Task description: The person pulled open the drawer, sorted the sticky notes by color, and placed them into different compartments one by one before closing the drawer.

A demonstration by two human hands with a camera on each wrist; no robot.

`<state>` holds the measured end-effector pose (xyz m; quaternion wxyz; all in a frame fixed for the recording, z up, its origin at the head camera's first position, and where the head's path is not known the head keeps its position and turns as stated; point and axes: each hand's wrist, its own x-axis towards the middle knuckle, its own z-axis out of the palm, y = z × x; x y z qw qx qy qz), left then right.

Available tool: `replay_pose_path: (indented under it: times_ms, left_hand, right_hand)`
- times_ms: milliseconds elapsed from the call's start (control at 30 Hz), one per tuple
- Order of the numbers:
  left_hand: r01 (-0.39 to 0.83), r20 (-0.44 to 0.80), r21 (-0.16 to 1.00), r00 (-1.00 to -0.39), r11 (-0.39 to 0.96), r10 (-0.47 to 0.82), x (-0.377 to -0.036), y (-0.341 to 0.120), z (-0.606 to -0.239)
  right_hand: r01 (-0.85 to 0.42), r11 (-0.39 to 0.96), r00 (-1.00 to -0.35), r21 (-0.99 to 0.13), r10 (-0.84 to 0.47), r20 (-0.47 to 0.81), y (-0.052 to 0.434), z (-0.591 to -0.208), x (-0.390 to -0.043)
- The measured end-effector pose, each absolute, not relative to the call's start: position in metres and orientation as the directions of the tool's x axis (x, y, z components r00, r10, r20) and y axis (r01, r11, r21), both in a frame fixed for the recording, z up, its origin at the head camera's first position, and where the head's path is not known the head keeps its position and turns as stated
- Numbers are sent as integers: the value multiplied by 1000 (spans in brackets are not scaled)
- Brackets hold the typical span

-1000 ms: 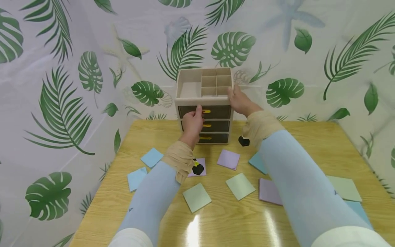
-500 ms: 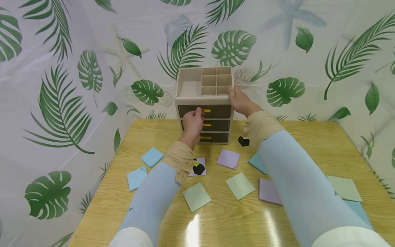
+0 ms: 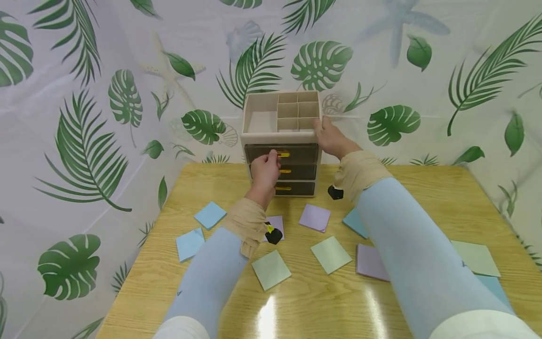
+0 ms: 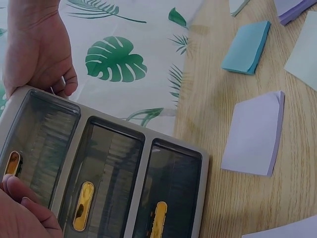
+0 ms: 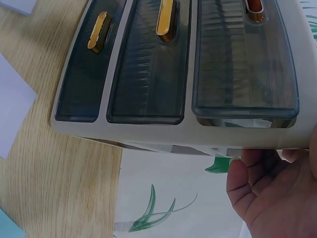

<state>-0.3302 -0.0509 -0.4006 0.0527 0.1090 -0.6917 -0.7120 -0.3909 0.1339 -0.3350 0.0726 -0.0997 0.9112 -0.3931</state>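
Left hand (image 3: pixel 264 170) pinches the small yellow handle (image 3: pixel 282 154) of the top smoked-plastic drawer (image 3: pixel 281 153), thumb and curled fingers closed on the tab; in the right wrist view that drawer front stands slightly proud of the frame, so it is judged to be just off its closed position. Right hand (image 3: pixel 330 139) grips the upper right corner of the beige plastic three-drawer desk organiser (image 3: pixel 280 143), thumb on the top rim and fingers curled round the side wall. This hold is judged to be a brace: it keeps the light cabinet from sliding forward while the drawer is drawn.

The organiser stands upright at the far middle of the light wood-grain tabletop (image 3: pixel 423 197), with its back near the leaf-printed backdrop sheet (image 3: pixel 84 117). Its top carries an open tray (image 3: pixel 260 120) on the left and a grid of small square compartments (image 3: pixel 297 110) on the right; no contents show in them. The middle drawer (image 3: pixel 296 172) and the bottom drawer (image 3: pixel 296 189) sit flush, each with its own yellow handle.

Square sticky-note pads lie scattered flat on the tabletop in front of the organiser, within reach of both hands and apart from one another: two blue pads (image 3: pixel 209 215) at the left, a lilac pad (image 3: pixel 314 218) just in front of the cabinet, two pale green pads (image 3: pixel 331 254) nearer the person, a purple pad (image 3: pixel 371 262) partly under the right sleeve, and another green pad (image 3: pixel 476 258) at the far right. Both forearms wear pale blue sleeves (image 3: pixel 207 278) with tan cuffs.
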Motion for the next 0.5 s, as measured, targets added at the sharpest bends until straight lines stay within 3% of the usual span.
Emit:
replay_pose_path:
  times_ms: [500]
  left_hand:
    - [-59, -81, 993, -969, -100, -232, -317, -53, -405]
  right_hand:
    - [-63, 626, -958, -778, -256, -129, 134, -333, -390]
